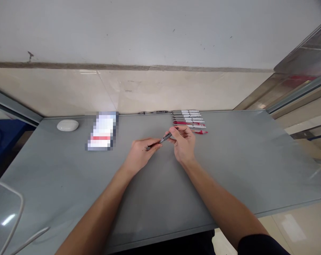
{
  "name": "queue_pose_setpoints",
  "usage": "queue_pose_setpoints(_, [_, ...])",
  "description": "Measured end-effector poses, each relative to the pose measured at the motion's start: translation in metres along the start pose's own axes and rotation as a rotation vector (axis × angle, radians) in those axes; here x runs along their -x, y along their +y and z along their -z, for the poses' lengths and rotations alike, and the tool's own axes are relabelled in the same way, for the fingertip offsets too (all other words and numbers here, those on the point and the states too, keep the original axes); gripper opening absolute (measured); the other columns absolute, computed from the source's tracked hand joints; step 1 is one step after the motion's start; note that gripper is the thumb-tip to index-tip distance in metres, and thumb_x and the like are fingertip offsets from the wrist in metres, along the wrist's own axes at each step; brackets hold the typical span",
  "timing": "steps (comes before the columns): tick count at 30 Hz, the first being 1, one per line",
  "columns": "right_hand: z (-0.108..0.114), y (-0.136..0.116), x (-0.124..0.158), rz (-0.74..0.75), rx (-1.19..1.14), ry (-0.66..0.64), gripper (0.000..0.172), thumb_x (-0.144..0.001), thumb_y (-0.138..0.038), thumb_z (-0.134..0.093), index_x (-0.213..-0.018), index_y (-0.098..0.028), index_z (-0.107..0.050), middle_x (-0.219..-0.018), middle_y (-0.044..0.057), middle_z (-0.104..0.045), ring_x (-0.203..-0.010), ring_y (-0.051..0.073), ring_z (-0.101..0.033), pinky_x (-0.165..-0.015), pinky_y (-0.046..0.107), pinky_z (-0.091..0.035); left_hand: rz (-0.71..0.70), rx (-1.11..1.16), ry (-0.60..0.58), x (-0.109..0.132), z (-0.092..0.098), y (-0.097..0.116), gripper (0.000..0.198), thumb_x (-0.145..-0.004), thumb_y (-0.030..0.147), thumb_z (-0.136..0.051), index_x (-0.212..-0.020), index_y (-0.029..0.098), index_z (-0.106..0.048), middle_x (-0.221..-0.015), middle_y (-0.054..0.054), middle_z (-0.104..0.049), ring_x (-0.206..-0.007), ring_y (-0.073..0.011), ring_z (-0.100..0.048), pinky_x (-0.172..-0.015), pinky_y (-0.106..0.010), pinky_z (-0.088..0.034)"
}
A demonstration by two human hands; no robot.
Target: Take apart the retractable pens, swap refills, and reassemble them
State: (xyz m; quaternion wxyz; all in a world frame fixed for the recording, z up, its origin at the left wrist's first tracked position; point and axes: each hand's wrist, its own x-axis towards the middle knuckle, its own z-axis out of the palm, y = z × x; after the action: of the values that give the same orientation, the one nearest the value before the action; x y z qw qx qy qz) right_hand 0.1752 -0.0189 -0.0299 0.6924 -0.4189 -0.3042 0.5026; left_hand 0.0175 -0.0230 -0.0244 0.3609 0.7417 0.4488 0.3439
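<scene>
Head view, seated worker at a grey table point(229, 170). Both hands are meeting over the middle of the tabletop, just above its surface. The left hand point(141, 151) is curling its fingers shut around the lower, dark-tipped end of a pen point(163, 138), while the right hand point(183, 142) is pinching the upper end between thumb and fingertips. The pen is spanning the small gap between the two hands, tilting up toward the right, clear of the table.

Risk, as judged: each hand is gripping only a short end of a slim barrel, so a pull or twist that is uneven could be letting one end slip; a loosened small part could be dropping and rolling across the smooth top toward its open near edge.

A row of pens point(189, 122), white and red, is lying side by side just beyond the right hand, near the table's far edge; a backward sweep of the knuckles could be scattering it. A blurred card point(101, 131) and a white case point(67, 125) are lying well to the left, and a white cable point(15, 209) is looping at the near left corner. Nothing is standing between the hands and the pen
</scene>
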Motion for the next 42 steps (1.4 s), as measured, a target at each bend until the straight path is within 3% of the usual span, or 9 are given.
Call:
queue_pose_setpoints(8, [0.005,-0.004,-0.001,-0.005,-0.062,-0.194,0.018,-0.068,-0.03,-0.077,-0.082,-0.025,-0.067,-0.079,-0.002,-0.067,-0.075,0.014,-0.067,-0.065,0.032,-0.059,0.108,0.189,-0.195,0.0,0.011,0.005,0.032,-0.09,0.042,-0.049,-0.087,0.017,-0.068,-0.08,-0.003,-0.067,-0.075,-0.0154,-0.06,-0.07,-0.026,-0.049])
queue_pose_setpoints(14, [0.006,-0.002,-0.001,-0.016,-0.089,-0.23,0.013,-0.069,-0.029,-0.076,-0.075,-0.025,-0.065,-0.07,-0.004,-0.065,-0.066,0.013,-0.064,-0.061,0.029,-0.056,0.121,0.327,-0.37,-0.001,0.017,0.014,0.035,-0.091,0.043,-0.047,-0.081,0.016,-0.067,-0.078,-0.005,-0.064,-0.071,-0.014,-0.057,-0.071,-0.027,-0.05])
queue_pose_setpoints(21, [0.006,-0.002,-0.001,-0.034,-0.076,-0.164,0.019,-0.068,-0.031,-0.078,-0.071,-0.024,-0.061,-0.07,-0.005,-0.065,-0.067,0.012,-0.066,-0.06,0.028,-0.057,0.12,0.243,-0.206,0.0,0.008,0.005,0.029,-0.087,0.041,-0.054,-0.083,0.017,-0.069,-0.076,-0.003,-0.066,-0.068,-0.0132,-0.057,-0.067,-0.025,-0.049])
queue_pose_setpoints(29, [0.004,-0.001,-0.001,-0.046,-0.086,-0.07,0.023,-0.065,-0.03,-0.08,-0.07,-0.022,-0.059,-0.073,-0.005,-0.064,-0.067,0.012,-0.068,-0.056,0.023,-0.054,0.004,0.037,-0.028,0.001,0.002,0.004,0.027,-0.086,0.041,-0.056,-0.085,0.02,-0.073,-0.076,-0.001,-0.069,-0.068,-0.0161,-0.059,-0.059,-0.026,-0.044])
queue_pose_setpoints(34, [0.003,0.0,0.0,-0.046,-0.107,-0.072,0.022,-0.067,-0.029,-0.078,-0.07,-0.022,-0.058,-0.073,-0.006,-0.064,-0.07,0.012,-0.068,-0.061,0.024,-0.055,-0.044,-0.094,0.073,0.0,-0.002,-0.001,0.026,-0.087,0.04,-0.056,-0.09,0.02,-0.073,-0.08,-0.002,-0.07,-0.066,-0.0141,-0.057,-0.059,-0.025,-0.041])
queue_pose_setpoints(38, [0.004,0.0,-0.004,-0.057,-0.109,-0.142,0.02,-0.068,-0.032,-0.077,-0.08,-0.024,-0.064,-0.081,-0.004,-0.067,-0.079,0.013,-0.067,-0.067,0.028,-0.058,0.013,-0.093,0.102,-0.001,-0.003,-0.004,0.026,-0.085,0.042,-0.058,-0.091,0.021,-0.073,-0.081,-0.001,-0.072,-0.066,-0.0144,-0.059,-0.061,-0.026,-0.044])
queue_pose_setpoints(42, [0.01,-0.002,-0.01,-0.12,-0.088,-0.135,0.025,-0.071,-0.039,-0.074,-0.091,-0.025,-0.067,-0.09,0.0,-0.067,-0.084,0.016,-0.066,-0.069,0.031,-0.059,0.177,0.149,0.139,-0.005,-0.002,0.001,0.031,-0.08,0.046,-0.063,-0.094,0.019,-0.07,-0.082,-0.003,-0.073,-0.076,-0.0188,-0.066,-0.07,-0.029,-0.05])
